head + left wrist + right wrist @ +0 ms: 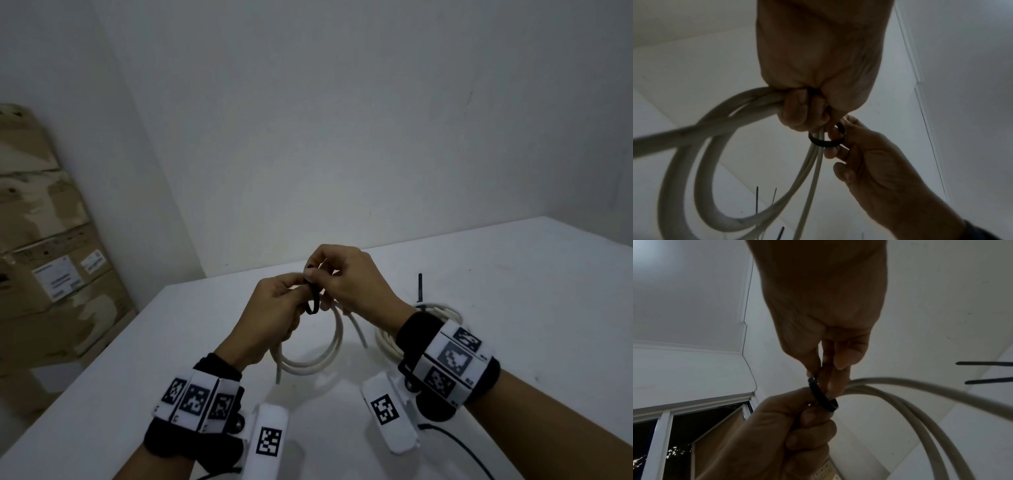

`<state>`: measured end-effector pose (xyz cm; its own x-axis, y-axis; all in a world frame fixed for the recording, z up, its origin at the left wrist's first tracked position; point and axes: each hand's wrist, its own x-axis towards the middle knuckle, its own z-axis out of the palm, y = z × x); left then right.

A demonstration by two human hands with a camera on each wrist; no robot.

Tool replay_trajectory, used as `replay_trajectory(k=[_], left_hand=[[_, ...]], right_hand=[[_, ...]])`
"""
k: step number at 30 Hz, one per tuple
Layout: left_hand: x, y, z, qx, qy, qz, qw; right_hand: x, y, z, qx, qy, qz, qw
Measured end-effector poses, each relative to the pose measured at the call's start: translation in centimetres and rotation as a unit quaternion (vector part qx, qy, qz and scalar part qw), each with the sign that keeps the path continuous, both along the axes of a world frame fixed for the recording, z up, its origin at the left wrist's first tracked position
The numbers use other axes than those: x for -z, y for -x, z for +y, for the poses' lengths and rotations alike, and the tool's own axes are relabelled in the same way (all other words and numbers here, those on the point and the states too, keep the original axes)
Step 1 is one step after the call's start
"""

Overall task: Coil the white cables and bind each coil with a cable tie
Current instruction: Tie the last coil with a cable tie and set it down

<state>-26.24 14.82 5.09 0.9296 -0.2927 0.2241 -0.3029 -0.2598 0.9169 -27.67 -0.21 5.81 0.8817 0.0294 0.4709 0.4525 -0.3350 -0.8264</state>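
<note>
Left fingers (797,110): were curled tight round the gathered turns of the coiled off-white round cable (322,356), thumb side up near the black tie.
Left hand (274,308): gripped the coil at its top, held up above the table; wrist wore a black strap with white coded marker blocks (198,399).
Right fingers (840,353): thumb and fingertips pinched narrow on the thin black plastic cable tie (313,301), other fingers loosely curled below.
Right hand (349,284): touched the left hand at the tie; wrist wore a black band with white coded marker blocks (452,359).
Black tie: formed a small open loop round the cable strands just beside the left fist, loop hung slack, seen also from the left wrist (826,141) and the right wrist (823,395).
Held coil: hung down from the left fist in loose turns, lowest turns close to the table or on it, could not tell which; one free end (279,375) pointed down toward the near edge.
Second coil: another off-white cable coil (387,337) lay flat on the table right of the hands, partly hidden behind the right wrist, a black tie tail (420,286) stood up from its far side.
Table: flat white tabletop (513,291) under both hands.
Background: stacked brown cardboard boxes (44,240) at the left against a plain white wall (342,120).
</note>
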Motion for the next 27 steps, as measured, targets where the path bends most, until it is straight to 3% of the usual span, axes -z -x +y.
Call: replay_trajectory(k=[3, 10, 13, 17, 23, 27], left_hand=[[0.0, -0.2, 0.3, 0.056, 0.056, 0.070, 0.994], [-0.1, -0.2, 0.2, 0.054, 0.078, 0.063, 0.993], [0.2, 0.0, 0.0, 0.055, 0.062, 0.071, 0.994], [1.2, 0.6, -0.9, 0.055, 0.049, 0.099, 0.992], [1.0, 0.3, -0.8, 0.027, 0.030, 0.126, 0.991], [0.2, 0.0, -0.9, 0.012, 0.061, 0.120, 0.991]], right_hand=[[0.1, -0.3, -0.1, 0.024, 0.010, -0.025, 0.999], [-0.4, -1.6, -0.3, 0.045, 0.064, -0.039, 0.996], [-1.6, -1.8, -0.6, 0.015, 0.040, -0.021, 0.999], [-3.6, -3.1, -1.0, 0.053, 0.024, -0.036, 0.998], [-3.3, -4.1, -1.9, 0.039, -0.017, -0.004, 0.999], [-4.1, -4.0, -2.7, -0.022, -0.073, 0.013, 0.997]])
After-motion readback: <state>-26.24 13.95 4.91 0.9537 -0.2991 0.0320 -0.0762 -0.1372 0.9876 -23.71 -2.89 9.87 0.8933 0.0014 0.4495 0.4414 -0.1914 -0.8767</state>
